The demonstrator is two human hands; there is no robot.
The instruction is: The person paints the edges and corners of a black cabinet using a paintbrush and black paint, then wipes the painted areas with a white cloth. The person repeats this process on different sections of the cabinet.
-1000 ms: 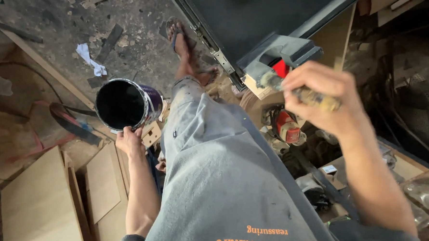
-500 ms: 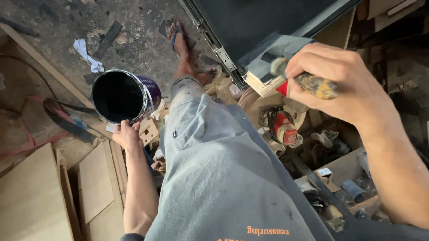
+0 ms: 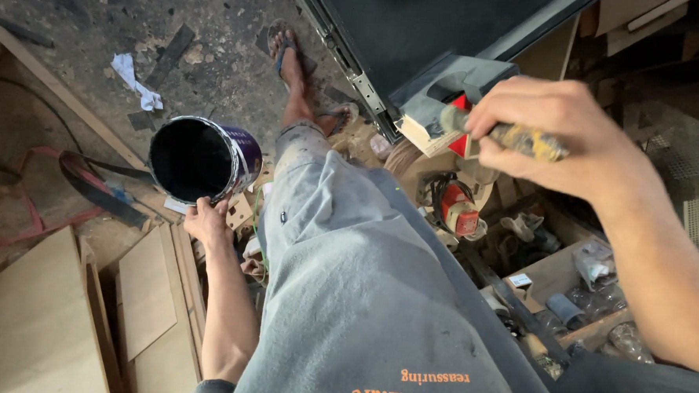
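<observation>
My left hand [image 3: 207, 220] hangs low at my side and grips the rim of an open purple paint can [image 3: 198, 158] whose inside looks black. My right hand [image 3: 560, 135] is raised at the upper right, closed around the paint-spattered yellowish handle of a brush [image 3: 517, 138]. The brush's head points left, at the grey corner of a dark panel [image 3: 419, 30] fitted with a metal drawer slide [image 3: 354, 83]. My grey-trousered leg and sandalled foot [image 3: 289, 56] stand between the can and the panel.
Plywood offcuts [image 3: 61, 317] lie at the lower left, with a white rag [image 3: 134, 81] and dark strips on the dirty floor. A red power tool [image 3: 457, 209] and boxes of clutter [image 3: 573, 285] sit under my right arm.
My right hand with the brush rose and shifted slightly right along the panel's corner. The can in my left hand stayed almost where it was, drifting a little left and up in view.
</observation>
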